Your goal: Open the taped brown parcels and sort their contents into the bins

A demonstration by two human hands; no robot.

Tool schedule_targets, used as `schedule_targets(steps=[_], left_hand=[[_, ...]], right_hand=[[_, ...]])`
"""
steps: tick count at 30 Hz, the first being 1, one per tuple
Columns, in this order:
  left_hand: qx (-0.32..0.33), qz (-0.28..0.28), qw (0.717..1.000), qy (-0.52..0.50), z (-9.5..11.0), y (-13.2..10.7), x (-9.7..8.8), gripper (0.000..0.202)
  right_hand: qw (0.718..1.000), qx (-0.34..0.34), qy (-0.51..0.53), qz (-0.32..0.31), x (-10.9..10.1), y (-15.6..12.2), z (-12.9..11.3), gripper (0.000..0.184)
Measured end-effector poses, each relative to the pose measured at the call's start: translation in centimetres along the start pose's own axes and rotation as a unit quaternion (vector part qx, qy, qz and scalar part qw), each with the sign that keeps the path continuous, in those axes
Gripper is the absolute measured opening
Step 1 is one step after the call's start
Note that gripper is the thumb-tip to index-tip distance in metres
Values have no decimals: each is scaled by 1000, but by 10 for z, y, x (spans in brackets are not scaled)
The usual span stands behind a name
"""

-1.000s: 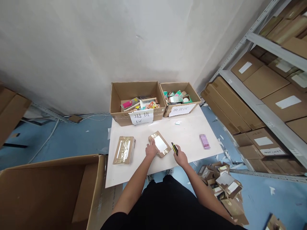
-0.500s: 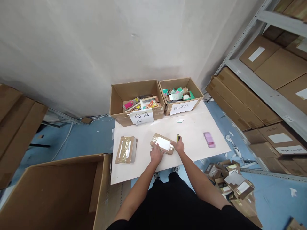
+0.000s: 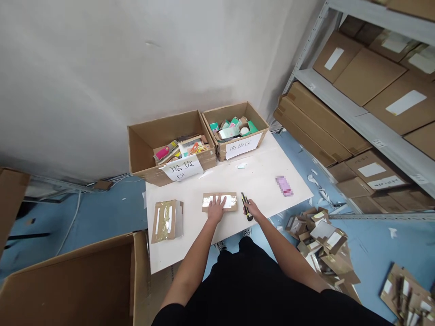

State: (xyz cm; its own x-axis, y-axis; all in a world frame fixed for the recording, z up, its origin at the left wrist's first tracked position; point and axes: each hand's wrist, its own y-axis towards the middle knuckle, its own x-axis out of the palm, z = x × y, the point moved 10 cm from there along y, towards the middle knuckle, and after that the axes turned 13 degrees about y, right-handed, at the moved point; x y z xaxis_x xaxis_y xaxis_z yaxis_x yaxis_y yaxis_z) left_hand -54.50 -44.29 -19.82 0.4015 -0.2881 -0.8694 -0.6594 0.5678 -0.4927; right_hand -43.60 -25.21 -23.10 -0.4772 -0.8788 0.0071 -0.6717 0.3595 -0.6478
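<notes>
The small box lies on the table, long axis running left to right. The left hand rests spread on top, gripping nothing; the right hand, closed around a knife, is just beside the box's right end.

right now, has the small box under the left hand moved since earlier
Yes: the small box has turned counterclockwise, its long side now closer to parallel with the near edge of the table.
</notes>
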Motion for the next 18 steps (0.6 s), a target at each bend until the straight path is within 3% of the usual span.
schedule_targets(steps=[4,8,14,18], left_hand=[[-2,3,1000,8,0,-1,4,75],[-2,-2,1000,16,-2,0,3,75],[-1,-8,1000,19,-3,6,3,76],[0,-10,1000,16,-4,9,5,74]], right_hand=[[998,23,-47,-19,7,0,13,41],[996,6,-80,-27,17,4,6,42],[982,-18,-184,-33,15,-2,-9,38],[980,-17,-194,-50,13,-16,2,38]])
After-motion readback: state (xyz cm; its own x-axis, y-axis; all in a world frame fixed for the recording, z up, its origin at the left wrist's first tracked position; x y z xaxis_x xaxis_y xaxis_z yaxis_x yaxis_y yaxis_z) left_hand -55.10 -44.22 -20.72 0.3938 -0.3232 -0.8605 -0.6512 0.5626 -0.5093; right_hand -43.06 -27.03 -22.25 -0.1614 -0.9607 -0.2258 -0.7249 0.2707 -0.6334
